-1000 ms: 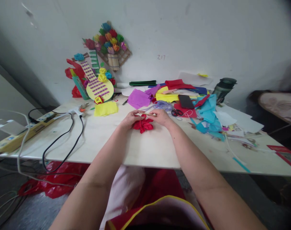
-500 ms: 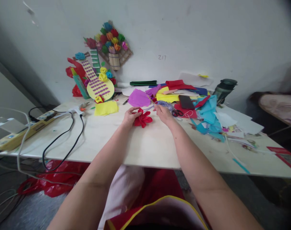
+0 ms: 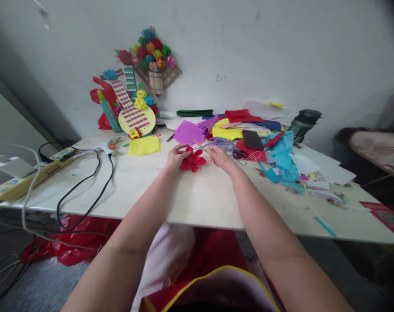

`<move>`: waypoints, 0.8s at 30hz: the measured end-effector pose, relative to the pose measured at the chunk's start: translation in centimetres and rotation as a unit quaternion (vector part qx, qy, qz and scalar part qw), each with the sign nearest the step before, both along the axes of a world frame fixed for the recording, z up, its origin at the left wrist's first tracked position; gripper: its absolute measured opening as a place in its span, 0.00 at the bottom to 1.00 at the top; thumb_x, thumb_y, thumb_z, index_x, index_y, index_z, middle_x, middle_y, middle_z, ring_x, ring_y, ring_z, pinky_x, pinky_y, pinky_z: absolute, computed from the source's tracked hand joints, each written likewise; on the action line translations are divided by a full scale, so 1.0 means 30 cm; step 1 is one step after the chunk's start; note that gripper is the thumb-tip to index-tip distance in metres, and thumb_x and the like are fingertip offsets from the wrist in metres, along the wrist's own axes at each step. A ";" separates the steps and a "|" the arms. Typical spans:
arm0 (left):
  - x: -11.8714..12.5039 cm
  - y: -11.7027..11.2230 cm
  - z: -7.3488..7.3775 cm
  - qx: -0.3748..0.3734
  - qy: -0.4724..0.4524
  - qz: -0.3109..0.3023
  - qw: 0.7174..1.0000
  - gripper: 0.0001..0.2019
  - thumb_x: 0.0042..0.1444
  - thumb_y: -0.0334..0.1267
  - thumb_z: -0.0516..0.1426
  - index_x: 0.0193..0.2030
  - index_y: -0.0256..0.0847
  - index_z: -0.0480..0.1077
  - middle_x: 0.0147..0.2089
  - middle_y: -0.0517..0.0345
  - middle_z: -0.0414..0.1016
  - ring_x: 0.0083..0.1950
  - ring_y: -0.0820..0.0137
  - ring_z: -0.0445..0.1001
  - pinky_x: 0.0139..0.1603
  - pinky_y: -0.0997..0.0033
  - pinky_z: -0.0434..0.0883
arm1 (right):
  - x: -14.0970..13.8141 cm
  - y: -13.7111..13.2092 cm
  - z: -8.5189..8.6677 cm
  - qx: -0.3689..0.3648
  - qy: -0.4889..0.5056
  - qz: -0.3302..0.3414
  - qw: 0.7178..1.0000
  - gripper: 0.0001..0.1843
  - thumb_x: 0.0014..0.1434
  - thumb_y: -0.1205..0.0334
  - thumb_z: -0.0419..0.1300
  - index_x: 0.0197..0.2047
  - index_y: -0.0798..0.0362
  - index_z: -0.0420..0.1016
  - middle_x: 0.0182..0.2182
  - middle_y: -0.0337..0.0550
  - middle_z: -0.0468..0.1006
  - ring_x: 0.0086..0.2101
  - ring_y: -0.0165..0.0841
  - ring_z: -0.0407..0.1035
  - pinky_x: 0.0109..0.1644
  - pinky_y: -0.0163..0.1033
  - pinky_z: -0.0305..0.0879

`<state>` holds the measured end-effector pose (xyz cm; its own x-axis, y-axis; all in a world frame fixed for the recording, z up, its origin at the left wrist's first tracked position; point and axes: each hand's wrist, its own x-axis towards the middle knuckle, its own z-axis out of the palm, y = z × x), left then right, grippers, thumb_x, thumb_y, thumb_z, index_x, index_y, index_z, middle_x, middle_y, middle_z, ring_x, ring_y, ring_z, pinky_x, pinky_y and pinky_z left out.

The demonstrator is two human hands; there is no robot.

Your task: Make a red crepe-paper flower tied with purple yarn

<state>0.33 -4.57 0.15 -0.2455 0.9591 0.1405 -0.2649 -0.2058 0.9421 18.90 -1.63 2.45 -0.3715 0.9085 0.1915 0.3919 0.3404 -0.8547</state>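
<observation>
A red paper flower [image 3: 193,159] with spread, pointed petals is held just above the white table by my left hand [image 3: 176,158], whose fingers close on its left side. On the other side, my right hand [image 3: 219,156] pinches a thin wooden stick [image 3: 200,145]. The stick slants up and to the left, its free end above the flower's far petals and apart from them. Behind the hands lie a sheet of purple crepe paper [image 3: 188,132] and a bundle of pale purple cord [image 3: 223,144]. Black-handled scissors [image 3: 240,154] rest right of my right hand.
Yellow crepe paper [image 3: 144,146], a glue gun [image 3: 105,147] and a power strip [image 3: 31,175] with cables lie left. A paper-flower guitar [image 3: 137,119] leans at the wall. A phone [image 3: 252,139], blue paper scraps [image 3: 283,158] and a dark bottle [image 3: 304,123] are right.
The stick has swung from steeply upright to a flatter slant, its tip now lower and farther left, nearer the flower. My right hand has shifted slightly; the left still holds the flower.
</observation>
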 end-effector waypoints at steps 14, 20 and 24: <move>0.003 0.006 -0.004 0.002 0.006 0.000 1.000 0.29 0.27 0.39 0.69 0.42 0.36 0.71 0.24 0.59 0.73 0.24 0.71 0.71 0.28 0.71 0.67 | -0.004 -0.021 0.003 -0.120 0.051 0.029 0.991 0.10 0.60 0.57 0.51 0.39 0.53 0.68 0.13 0.28 0.59 0.11 0.22 0.48 0.15 0.29 0.41; 0.008 0.006 -0.003 0.002 0.005 -0.012 1.000 0.29 0.26 0.38 0.70 0.41 0.35 0.72 0.24 0.59 0.74 0.25 0.70 0.72 0.29 0.70 0.68 | -0.002 -0.015 -0.009 -0.131 0.067 0.041 0.988 0.14 0.60 0.58 0.51 0.46 0.54 0.69 0.13 0.27 0.59 0.11 0.21 0.48 0.14 0.29 0.41; 0.009 0.005 -0.003 0.005 0.010 -0.020 1.000 0.29 0.27 0.38 0.69 0.41 0.35 0.72 0.23 0.60 0.73 0.24 0.71 0.71 0.28 0.71 0.67 | -0.001 -0.008 -0.020 -0.122 0.078 0.046 0.988 0.18 0.60 0.61 0.52 0.51 0.55 0.69 0.13 0.27 0.58 0.11 0.21 0.48 0.14 0.29 0.43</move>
